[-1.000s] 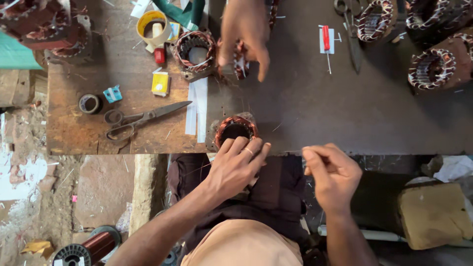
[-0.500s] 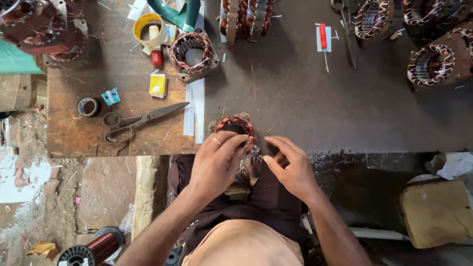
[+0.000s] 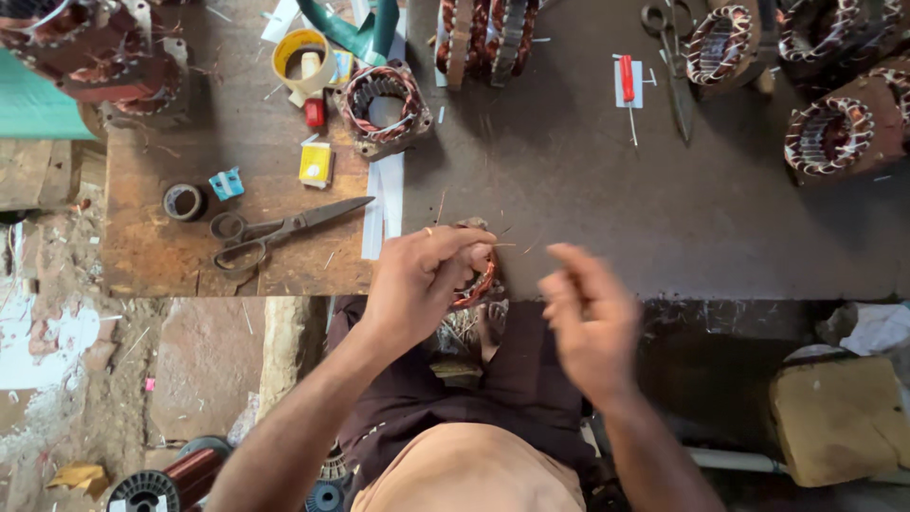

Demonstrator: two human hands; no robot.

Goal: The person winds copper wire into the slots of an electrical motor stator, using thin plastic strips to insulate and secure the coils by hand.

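At near edge of table (image 3: pixel 664 218), just beside the wooden board (image 3: pixel 171 256): small copper-wound stator (image 3: pixel 479 275), half over the rim. Left hand (image 3: pixel 417 284) wrapped over it, fingers (image 3: pixel 455 248) clamped on its top. Right hand (image 3: pixel 588 318) just right of stator, blurred, off it; fingers there seemingly bunched, cannot tell for sure. Beyond stator, wide bare dark table surface toward red screwdriver (image 3: pixel 627 81). Left of stator, white paper strips (image 3: pixel 384 204) and scissors (image 3: pixel 280 229) lying close. Farther left, black tape roll (image 3: pixel 183 201); far right, more wound stators (image 3: pixel 829 133).
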